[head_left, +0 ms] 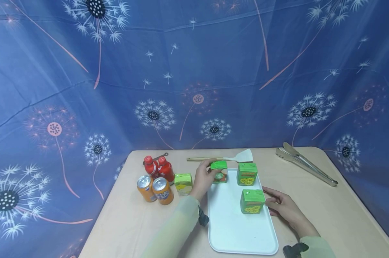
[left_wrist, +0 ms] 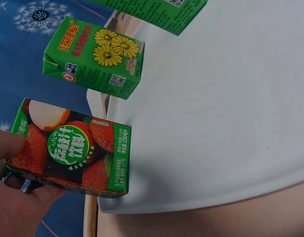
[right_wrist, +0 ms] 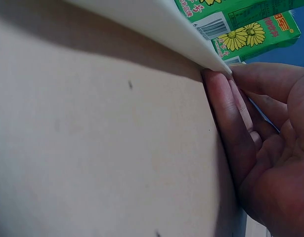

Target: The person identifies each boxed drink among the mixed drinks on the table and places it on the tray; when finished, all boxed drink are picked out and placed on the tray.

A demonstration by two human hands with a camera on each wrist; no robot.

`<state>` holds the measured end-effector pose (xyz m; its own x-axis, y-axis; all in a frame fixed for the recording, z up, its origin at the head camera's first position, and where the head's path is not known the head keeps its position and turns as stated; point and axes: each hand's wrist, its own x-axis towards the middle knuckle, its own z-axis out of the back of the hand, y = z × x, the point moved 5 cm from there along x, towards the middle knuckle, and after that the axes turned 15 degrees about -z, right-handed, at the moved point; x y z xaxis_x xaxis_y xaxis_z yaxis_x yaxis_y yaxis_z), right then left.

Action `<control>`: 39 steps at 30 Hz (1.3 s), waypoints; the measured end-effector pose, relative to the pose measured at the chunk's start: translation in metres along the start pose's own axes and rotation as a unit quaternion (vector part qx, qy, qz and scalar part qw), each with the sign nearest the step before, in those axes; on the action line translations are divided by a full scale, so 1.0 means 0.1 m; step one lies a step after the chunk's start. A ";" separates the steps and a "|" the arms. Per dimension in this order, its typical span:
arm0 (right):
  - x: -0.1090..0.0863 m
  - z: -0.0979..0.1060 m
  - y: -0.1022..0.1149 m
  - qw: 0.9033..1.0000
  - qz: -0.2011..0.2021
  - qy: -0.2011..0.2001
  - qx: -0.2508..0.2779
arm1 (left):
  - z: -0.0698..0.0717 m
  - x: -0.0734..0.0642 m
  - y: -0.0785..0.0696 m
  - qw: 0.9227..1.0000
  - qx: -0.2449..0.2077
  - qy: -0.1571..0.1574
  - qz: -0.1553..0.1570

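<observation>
My left hand [head_left: 203, 179] holds a green litchi drink carton [head_left: 221, 176] at the far left corner of the white tray [head_left: 236, 233]. In the left wrist view, thumb and fingers grip one end of this carton [left_wrist: 72, 150], whose lower end is right at the tray's surface. Two green chrysanthemum drink cartons stand on the tray, one at the far right [head_left: 247, 174] and one nearer [head_left: 252, 201]. My right hand [head_left: 286, 208] pinches the tray's right rim, beside the nearer carton. Its fingertips meet the rim [right_wrist: 156, 24] in the right wrist view.
Left of the tray stand a yellow-green carton [head_left: 183, 184], two orange cans [head_left: 162, 191] and two red-capped bottles [head_left: 166, 170]. A white spatula [head_left: 242, 156] lies behind the tray, with metal tongs [head_left: 305, 165] at the far right. A blue patterned cloth hangs behind the table.
</observation>
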<state>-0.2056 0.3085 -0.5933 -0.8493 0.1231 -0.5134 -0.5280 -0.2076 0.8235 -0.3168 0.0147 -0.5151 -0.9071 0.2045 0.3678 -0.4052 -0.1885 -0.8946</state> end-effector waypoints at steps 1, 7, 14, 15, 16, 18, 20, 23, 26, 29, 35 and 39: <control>0.00 0.00 0.00 1.000 0.001 0.000 -0.001 | 0.00 0.00 0.00 1.000 -0.005 0.000 -0.001; 0.01 -0.02 0.01 1.000 0.007 0.002 -0.002 | 0.02 -0.01 0.02 1.000 -0.009 0.002 -0.003; 0.02 -0.03 0.01 1.000 0.008 0.003 -0.004 | 0.05 -0.02 0.03 1.000 -0.014 -0.001 -0.002; 0.02 -0.03 0.00 1.000 0.007 0.003 -0.004 | 0.05 -0.02 0.02 1.000 -0.017 -0.001 -0.003; 0.02 -0.03 0.00 1.000 0.006 0.003 -0.004 | 0.05 -0.02 0.02 1.000 -0.021 -0.001 -0.003; 0.02 -0.02 -0.01 1.000 0.005 0.001 -0.008 | 0.05 -0.02 0.01 1.000 -0.018 0.001 -0.005; 0.01 -0.02 -0.01 1.000 0.002 -0.002 -0.013 | 0.06 -0.03 -0.01 1.000 -0.010 0.005 -0.009; 0.00 -0.01 -0.01 1.000 -0.001 -0.005 -0.016 | 0.08 -0.05 -0.07 0.999 0.022 0.014 -0.026; 0.00 0.00 0.00 1.000 -0.002 -0.004 -0.016 | 0.13 -0.09 -0.15 0.997 0.055 0.018 -0.044; 0.01 0.00 -0.01 1.000 -0.001 -0.002 -0.013 | 0.21 -0.14 -0.24 0.996 0.066 0.016 -0.058; 0.02 0.00 0.00 1.000 -0.003 -0.002 -0.013 | 0.45 -0.29 -0.39 0.993 0.089 0.008 -0.079; 0.03 0.00 -0.01 1.000 -0.005 0.000 -0.014 | 0.62 -0.39 -0.43 0.992 0.100 -0.001 -0.081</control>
<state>-0.2075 0.3090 -0.5951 -0.8437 0.1262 -0.5217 -0.5364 -0.2333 0.8111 -0.2714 -0.0442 -0.4754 -0.8281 0.2460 0.5038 -0.5605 -0.3408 -0.7548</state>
